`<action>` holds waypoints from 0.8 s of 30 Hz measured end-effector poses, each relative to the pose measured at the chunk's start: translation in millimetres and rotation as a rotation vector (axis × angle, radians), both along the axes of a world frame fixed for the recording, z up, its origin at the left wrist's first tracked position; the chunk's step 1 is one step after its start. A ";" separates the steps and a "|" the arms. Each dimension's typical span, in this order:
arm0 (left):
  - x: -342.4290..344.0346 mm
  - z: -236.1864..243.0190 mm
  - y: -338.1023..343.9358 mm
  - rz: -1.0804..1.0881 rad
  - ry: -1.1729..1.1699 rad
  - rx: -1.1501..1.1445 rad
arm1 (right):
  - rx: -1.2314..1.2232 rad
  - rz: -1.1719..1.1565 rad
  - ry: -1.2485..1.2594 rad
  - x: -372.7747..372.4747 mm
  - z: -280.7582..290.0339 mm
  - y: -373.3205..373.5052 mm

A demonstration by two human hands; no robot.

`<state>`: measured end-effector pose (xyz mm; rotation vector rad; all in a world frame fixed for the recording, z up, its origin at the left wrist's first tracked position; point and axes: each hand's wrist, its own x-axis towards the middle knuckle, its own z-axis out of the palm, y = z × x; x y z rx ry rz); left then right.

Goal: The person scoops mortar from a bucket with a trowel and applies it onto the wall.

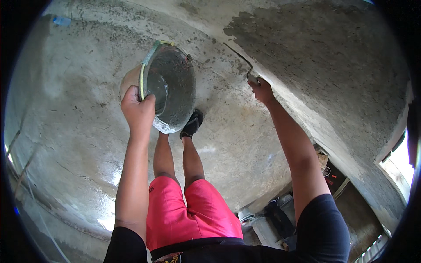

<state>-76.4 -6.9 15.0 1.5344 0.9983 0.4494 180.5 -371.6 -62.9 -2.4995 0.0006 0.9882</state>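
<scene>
My left hand (138, 107) is closed on the rim and rope-like handle of a bucket (180, 79). The bucket is tilted so its grey, cement-smeared inside shows, with some wet grey stuff in it. My right hand (262, 90) grips the handle of a trowel (240, 56), whose thin blade is seen edge-on. The blade lies close to the foot of the rough plastered wall (351, 70); whether it touches cannot be told. A darker, wet-looking patch (272, 33) spreads over the wall above it.
My foot in a dark shoe (193, 124) stands on the grey concrete floor (92, 118) just behind the bucket. A blue clear plastic bottle (62, 20) lies at the far left. Dark items (279, 219) sit low at the right, near a bright window opening (399, 164).
</scene>
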 end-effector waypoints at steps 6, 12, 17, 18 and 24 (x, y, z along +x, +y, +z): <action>-8.5 -4.6 0.3 -0.019 0.053 -0.016 | -0.021 -0.142 0.131 41.2 -31.2 14.2; -12.5 -8.1 -2.0 -0.002 0.056 -0.064 | -0.020 -0.176 0.143 69.9 -41.6 23.2; -11.5 -10.2 -5.3 -0.015 0.071 -0.044 | -0.026 -0.309 0.153 75.7 -23.7 26.7; -11.0 -10.1 -5.3 -0.018 0.080 -0.038 | -0.058 -0.304 0.128 71.4 -16.0 27.5; -17.5 -7.4 -8.8 -0.039 0.111 -0.088 | 0.051 -0.395 0.087 1.5 8.1 13.5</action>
